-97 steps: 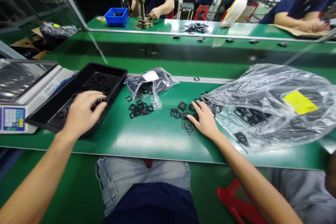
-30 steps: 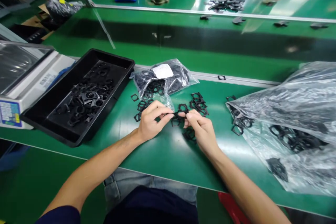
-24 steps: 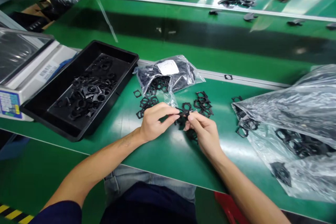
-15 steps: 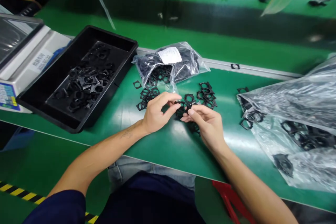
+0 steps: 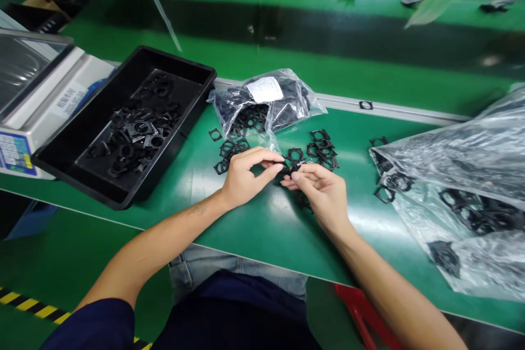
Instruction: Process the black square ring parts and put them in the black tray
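My left hand point(image 5: 251, 175) pinches a small black plastic part point(image 5: 287, 168) between thumb and fingers, over the middle of the green table. From the other side my right hand point(image 5: 322, 188) grips the same part or one pressed against it; the fingers hide which. Loose black ring-shaped parts point(image 5: 324, 149) lie in a pile just beyond my right hand. Another small pile of black rings point(image 5: 230, 153) rests beyond my left wrist. Behind both hands sits a clear plastic bag point(image 5: 266, 95) with a white label, full of similar black rings.
At the left stands a black tray point(image 5: 197, 68) with many assembled-looking black parts, beside a white scale-like device point(image 5: 49, 98). Large clear bags point(image 5: 459, 158) of black parts spread over the right side. A metal rail point(image 5: 394, 110) runs along the table's back, with one ring on it.
The black part between my hands has turned and now shows more edge-on. My hands stay nearly in place; the view has shifted slightly.
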A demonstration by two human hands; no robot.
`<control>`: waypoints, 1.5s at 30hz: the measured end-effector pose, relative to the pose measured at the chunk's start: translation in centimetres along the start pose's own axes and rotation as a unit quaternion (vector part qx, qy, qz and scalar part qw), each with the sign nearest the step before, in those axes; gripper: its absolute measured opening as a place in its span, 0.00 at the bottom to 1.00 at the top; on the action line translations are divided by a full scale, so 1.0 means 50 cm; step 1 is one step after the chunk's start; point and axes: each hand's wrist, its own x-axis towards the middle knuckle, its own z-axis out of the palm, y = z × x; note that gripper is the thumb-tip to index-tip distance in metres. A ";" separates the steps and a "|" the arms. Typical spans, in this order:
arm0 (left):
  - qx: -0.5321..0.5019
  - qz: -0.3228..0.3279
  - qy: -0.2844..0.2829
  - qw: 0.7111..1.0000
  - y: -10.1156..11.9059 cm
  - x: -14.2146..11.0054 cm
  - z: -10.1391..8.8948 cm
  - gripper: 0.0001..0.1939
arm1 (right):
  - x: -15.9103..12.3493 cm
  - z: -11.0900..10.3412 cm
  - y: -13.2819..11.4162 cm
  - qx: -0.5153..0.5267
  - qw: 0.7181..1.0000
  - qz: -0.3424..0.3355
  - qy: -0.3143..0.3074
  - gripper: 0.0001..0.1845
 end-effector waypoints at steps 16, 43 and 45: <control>-0.004 -0.039 0.020 0.999 -0.006 -0.002 0.007 0.09 | -0.007 0.002 0.000 -0.007 1.000 -0.021 -0.019 0.21; 0.024 0.097 0.020 0.995 0.005 -0.002 0.007 0.02 | -0.012 -0.010 0.009 -0.198 0.964 -0.177 0.013 0.13; 0.019 0.096 0.017 0.995 0.006 -0.002 0.006 0.02 | -0.013 -0.010 0.008 -0.210 0.959 -0.189 0.019 0.12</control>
